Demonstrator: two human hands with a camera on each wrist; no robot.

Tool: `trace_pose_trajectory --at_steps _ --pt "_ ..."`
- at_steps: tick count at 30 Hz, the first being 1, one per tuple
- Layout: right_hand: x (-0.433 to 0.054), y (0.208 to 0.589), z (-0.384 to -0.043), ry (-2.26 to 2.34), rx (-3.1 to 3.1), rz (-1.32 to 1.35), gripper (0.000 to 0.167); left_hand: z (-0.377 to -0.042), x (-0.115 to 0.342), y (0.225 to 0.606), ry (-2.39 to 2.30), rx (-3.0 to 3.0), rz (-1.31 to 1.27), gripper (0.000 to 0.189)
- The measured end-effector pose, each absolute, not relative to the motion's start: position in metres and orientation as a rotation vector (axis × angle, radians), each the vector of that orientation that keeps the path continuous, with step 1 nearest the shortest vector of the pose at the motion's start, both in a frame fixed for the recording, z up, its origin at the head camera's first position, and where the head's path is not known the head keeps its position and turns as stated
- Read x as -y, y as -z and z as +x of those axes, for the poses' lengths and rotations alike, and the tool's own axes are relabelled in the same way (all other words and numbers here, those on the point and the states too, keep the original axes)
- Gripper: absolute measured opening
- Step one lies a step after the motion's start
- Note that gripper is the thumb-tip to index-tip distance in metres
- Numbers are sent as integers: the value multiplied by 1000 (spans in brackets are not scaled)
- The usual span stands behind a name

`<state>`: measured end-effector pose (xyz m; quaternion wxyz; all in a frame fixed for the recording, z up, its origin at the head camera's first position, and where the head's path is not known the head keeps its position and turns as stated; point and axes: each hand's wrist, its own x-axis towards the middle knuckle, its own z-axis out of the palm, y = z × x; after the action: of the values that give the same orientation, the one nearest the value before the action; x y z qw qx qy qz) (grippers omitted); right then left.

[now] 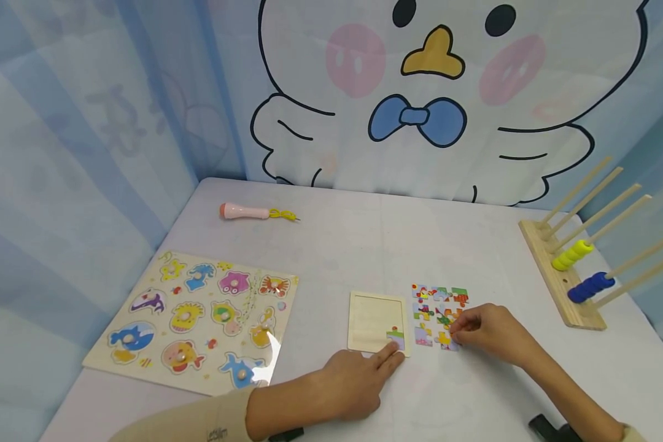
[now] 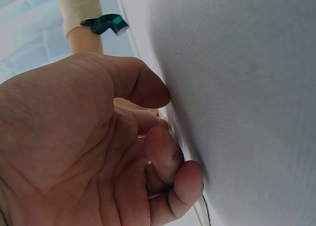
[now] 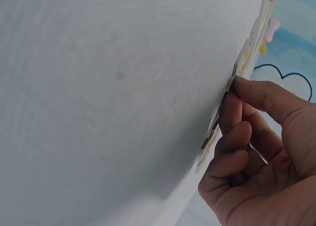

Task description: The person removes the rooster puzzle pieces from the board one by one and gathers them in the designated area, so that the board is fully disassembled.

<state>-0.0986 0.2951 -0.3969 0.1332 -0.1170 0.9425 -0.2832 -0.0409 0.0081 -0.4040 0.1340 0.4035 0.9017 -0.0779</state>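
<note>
My left hand (image 1: 359,382) lies at the near right corner of a square wooden puzzle tray (image 1: 370,319), index and middle fingers stretched out over its edge. Just beyond those fingertips, a green and lilac puzzle piece (image 1: 396,337) sits in that corner of the tray. In the left wrist view the left hand (image 2: 113,137) has its other fingers bent, palm bare. To the right, loose puzzle pieces (image 1: 422,313) lie in rows on the table. My right hand (image 1: 494,334) pinches a puzzle piece (image 1: 449,344) at their near right end between thumb and index finger.
A large wooden peg puzzle board (image 1: 160,331) with sea animals lies on the left. Behind it is a pink microphone-shaped toy (image 1: 245,212) with a yellow cord. At the right stands a wooden peg rack (image 1: 563,294) with yellow beads (image 1: 571,255) and blue beads (image 1: 590,287).
</note>
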Motion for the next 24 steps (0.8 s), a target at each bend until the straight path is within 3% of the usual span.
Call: trace_pose_trajectory --at_steps 14,24 --pt "-290 392 -95 718 -2799 -399 6 -41 -8 405 193 -2600 1170 66" --pt "-249 387 -100 804 -2800 -648 5 -41 -7 406 184 -2653 1163 68"
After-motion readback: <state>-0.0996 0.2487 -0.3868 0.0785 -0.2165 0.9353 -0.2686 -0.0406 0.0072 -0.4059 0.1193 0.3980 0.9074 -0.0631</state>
